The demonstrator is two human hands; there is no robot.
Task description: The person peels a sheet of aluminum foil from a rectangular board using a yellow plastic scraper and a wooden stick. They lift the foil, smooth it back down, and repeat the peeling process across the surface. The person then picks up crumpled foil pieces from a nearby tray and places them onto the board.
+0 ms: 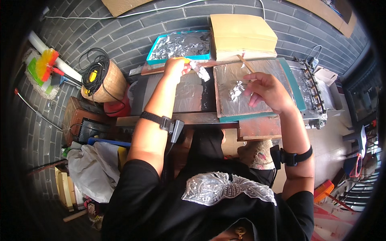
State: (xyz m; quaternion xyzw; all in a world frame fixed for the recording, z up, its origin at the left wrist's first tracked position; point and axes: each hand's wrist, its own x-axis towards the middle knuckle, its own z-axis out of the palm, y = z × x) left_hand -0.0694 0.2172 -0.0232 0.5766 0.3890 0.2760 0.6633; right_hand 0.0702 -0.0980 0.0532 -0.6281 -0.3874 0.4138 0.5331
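Observation:
My left hand [175,70] is beside the front of a blue tray [153,49] full of crumpled silver foil [181,45]. It grips a small orange-yellow object [182,59], mostly covered by the fingers. A loose strip of silver foil [202,73] hangs at those fingertips. My right hand [265,90] is over a square foil-covered board [256,105], with a thin wooden stick [246,64] running out from its fingers towards the back. A crumpled piece of foil [236,91] shows just left of the right fingertips; whether they touch it is unclear.
Behind the board rises a thick stack of yellow paper [241,31]. A green mat [294,87] lies under the board, and a metal mechanism [310,87] occupies the table's right end. To the left stand a woven basket [114,81] with coiled black cable and a brown heater-like box [75,120].

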